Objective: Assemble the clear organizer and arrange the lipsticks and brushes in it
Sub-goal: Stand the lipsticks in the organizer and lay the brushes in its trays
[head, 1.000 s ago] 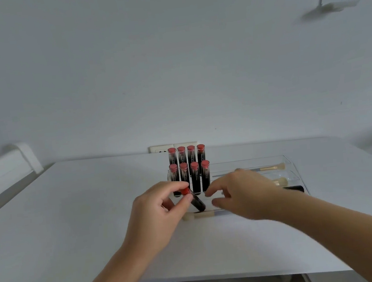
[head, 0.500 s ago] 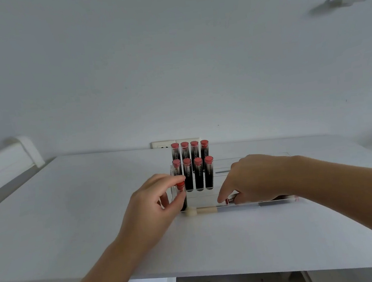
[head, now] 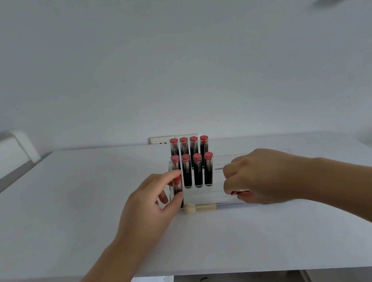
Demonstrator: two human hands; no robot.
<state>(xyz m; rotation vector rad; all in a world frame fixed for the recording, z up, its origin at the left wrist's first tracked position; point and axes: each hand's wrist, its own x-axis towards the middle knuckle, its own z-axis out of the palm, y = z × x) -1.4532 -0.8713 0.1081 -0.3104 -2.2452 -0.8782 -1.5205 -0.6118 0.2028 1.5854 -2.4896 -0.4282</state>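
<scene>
Now the left hand (head: 150,204) pinches an upright lipstick (head: 178,188) over the organizer's (head: 208,190) front-left slot, while the right hand (head: 260,176), nearer its right side, pinches another lipstick (head: 241,191) lying crosswise.

White table (head: 74,221) carries clear organizer (head: 211,191) at centre, far half; cream-tipped brush (head: 201,207) lies along its near edge.
</scene>
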